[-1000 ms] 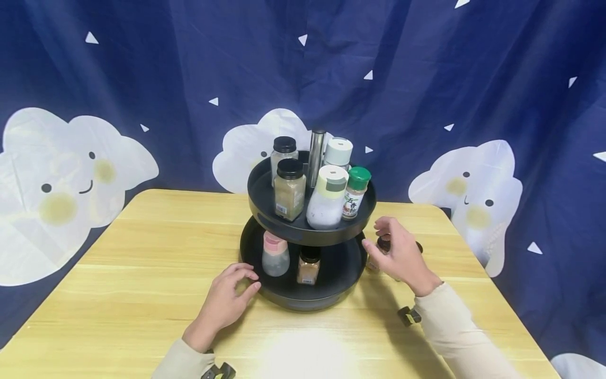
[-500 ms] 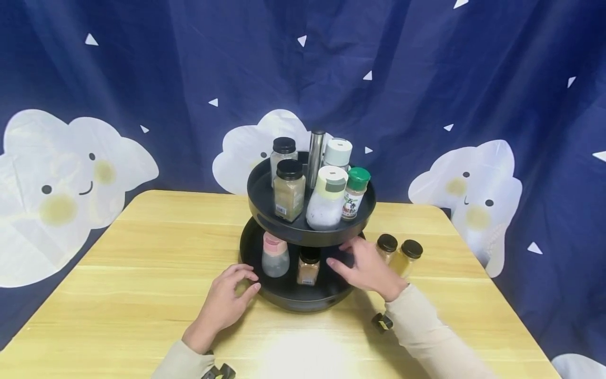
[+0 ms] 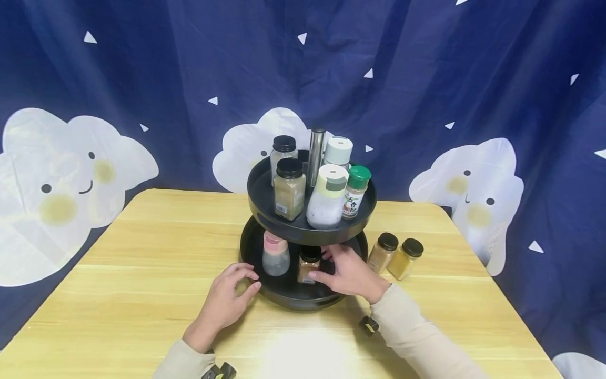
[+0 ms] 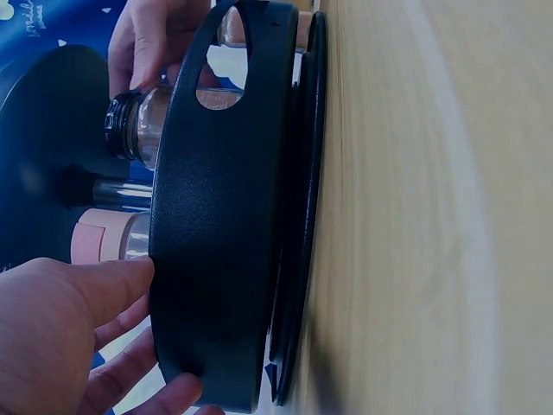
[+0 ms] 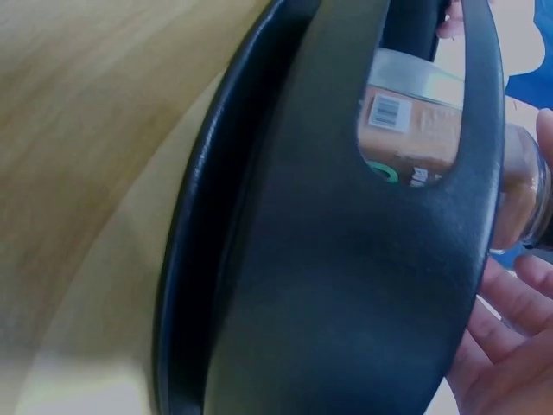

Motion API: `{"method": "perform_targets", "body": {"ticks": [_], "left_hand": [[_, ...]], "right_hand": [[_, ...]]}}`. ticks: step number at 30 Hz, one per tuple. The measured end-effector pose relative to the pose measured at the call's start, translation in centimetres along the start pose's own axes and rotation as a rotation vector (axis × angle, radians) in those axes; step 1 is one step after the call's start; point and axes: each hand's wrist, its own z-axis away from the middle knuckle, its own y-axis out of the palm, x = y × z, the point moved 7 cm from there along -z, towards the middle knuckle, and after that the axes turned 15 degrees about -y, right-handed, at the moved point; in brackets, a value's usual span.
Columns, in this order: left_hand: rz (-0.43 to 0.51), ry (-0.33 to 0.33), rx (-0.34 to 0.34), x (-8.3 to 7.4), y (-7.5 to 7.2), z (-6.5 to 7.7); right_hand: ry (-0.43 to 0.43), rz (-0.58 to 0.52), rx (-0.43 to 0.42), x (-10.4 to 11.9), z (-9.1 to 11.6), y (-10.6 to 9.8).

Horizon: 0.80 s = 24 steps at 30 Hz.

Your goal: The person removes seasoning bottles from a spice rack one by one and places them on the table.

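Note:
A two-tier black turntable rack stands on the table. On its lower tier are a small black-capped spice jar of brown powder and a pink-topped bottle. My right hand reaches in between the tiers, its thumb overlapping the spice jar's front and its other fingers just right of the jar; the right wrist view shows those fingers extended beside it. At the lower tier's left rim rests my left hand, fingers loosely bent; the left wrist view has its thumb at the rim's edge.
Several seasoning containers fill the upper tier, including a green-capped shaker, a yellow-and-white-topped bottle and a black-capped jar. To the rack's right, two black-capped jars, one brown and one yellow, stand on the table.
My right hand has moved left from beside the two jars on the table, into the lower tier, up to the small spice jar. My left hand has stayed at the rim.

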Motion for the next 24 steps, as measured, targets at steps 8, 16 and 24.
{"method": "perform_targets", "body": {"ticks": [8, 16, 24], "left_hand": [[0.009, 0.005, 0.0, -0.01, -0.12, -0.12], [0.008, 0.004, 0.008, 0.13, 0.05, -0.03], [0.011, 0.009, 0.002, 0.06, -0.07, 0.06]], "right_hand": [[0.006, -0.021, -0.012, 0.13, -0.41, 0.37], [-0.007, 0.011, -0.008, 0.23, -0.38, 0.83], [0.0, 0.056, -0.012, 0.22, -0.58, 0.85]]}}
